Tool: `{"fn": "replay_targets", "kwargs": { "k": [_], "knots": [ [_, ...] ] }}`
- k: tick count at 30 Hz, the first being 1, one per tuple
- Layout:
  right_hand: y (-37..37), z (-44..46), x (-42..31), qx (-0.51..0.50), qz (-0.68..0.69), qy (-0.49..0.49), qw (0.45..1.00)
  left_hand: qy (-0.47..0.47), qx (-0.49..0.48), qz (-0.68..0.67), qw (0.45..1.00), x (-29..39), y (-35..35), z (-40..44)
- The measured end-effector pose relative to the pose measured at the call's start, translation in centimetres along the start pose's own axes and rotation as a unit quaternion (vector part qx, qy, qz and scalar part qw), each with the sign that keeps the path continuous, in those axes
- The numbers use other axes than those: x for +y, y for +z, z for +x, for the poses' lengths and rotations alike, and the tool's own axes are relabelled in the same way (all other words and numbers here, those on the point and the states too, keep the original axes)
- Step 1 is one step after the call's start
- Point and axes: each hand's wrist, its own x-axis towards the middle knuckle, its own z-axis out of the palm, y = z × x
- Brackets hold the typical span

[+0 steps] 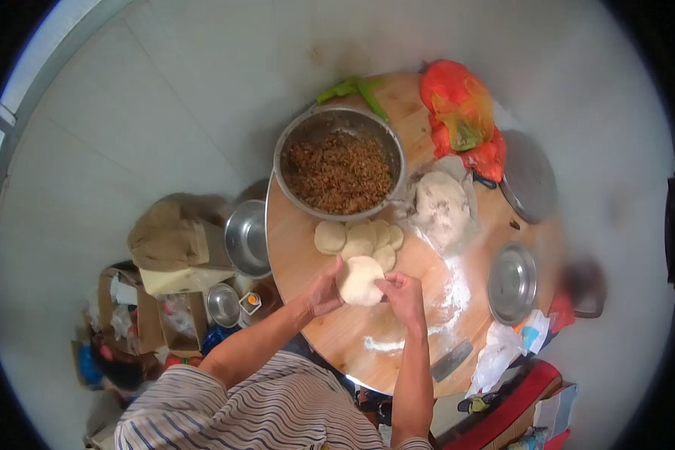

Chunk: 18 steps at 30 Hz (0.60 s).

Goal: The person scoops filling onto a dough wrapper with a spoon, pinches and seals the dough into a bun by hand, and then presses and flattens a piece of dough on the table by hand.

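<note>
Dough (361, 282) (pale, flat, roundish) is pinched between left hand (325, 292) and right hand (404, 295).

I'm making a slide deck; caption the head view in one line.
Left hand and right hand hold a dough disc over a wooden table, near a bowl of brown mixture.

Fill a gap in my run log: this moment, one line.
left hand: holding disc | right hand: pinching disc's edge | other discs: overlapping, beside bowl
</note>
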Motion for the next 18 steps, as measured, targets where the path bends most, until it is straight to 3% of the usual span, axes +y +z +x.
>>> {"fn": "replay_targets", "kwargs": {
  "k": [2,3,6,8,12,18],
  "knots": [
    [-1.4,-0.3,0.6,-0.039,0.011,-0.002,0.999,-0.005,0.003,0.070,0.998,-2.1,-1.5,0.8],
    [2.6,2.9,-1.2,-0.054,0.036,-0.013,0.998,0.001,0.019,0.095,0.995,3.5,-1.3,-0.5],
    [1.0,5.2,-2.8,0.031,0.070,-0.022,0.997,-0.001,0.039,0.166,0.985,4.0,-0.4,0.4],
    [0.5,9.2,-2.5,0.175,0.060,-0.102,0.977,0.003,0.049,0.164,0.985,5.8,-1.3,0.3],
    [0.3,15.7,-2.9,0.205,0.100,-0.161,0.960,0.051,0.063,0.159,0.984,9.5,-3.1,-0.5],
    [0.3,20.3,-5.2,0.182,-0.005,-0.169,0.969,0.108,0.133,0.134,0.976,14.3,-2.9,-1.0]
  ]
}}
